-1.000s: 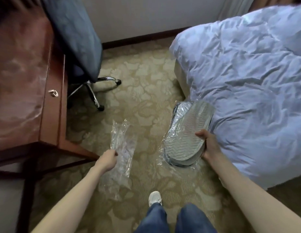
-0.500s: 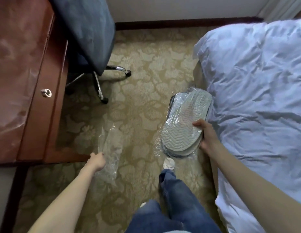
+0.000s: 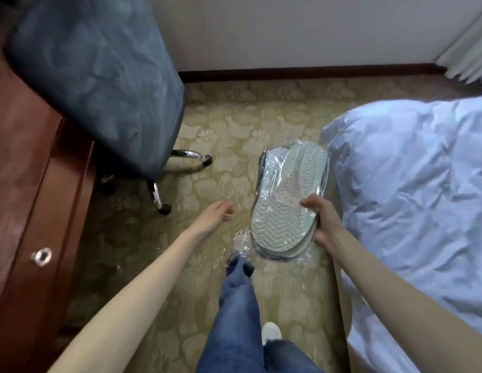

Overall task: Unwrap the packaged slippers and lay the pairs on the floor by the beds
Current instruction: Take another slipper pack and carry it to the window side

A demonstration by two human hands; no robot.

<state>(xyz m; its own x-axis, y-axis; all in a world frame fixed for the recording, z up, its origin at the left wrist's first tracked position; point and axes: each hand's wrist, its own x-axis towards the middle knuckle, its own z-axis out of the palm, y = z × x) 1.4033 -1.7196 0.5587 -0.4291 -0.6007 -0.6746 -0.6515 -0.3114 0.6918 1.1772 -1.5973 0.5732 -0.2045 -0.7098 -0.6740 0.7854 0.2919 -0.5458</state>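
Slippers (image 3: 285,200) sealed in clear film, ridged soles up, held in the air over the carpet (image 3: 229,125), just left of the bed (image 3: 409,184). Gripped along the right side by the right hand (image 3: 324,222): thumb across the top sole, fingers curled underneath, clamping through the plastic. Left hand (image 3: 214,215) empty, fingers loose and slightly spread, just left of the pack and not touching it. Several soles stacked; exact count impossible to tell.

Probably at the opening step. Bring the left hand across to the film tail (image 3: 241,238) bunched at the near end, beside the raised knee (image 3: 238,267). Pinch plastic only, no sole. Cannot tell from here whether open or sealed at that end, so feel for a mouth first; failing that, tear at the slack rather than across the tight face. Ease the right-hand clamp enough to let film slip past, with the thumb down to stop the stack fanning out. Pull towards the near side in one steady draw; thin wrap likely to stretch and cling, so no jerking. Then crouch and set each pair soles down, side by side, on carpet close by the bed, well right of the chair (image 3: 94,76).
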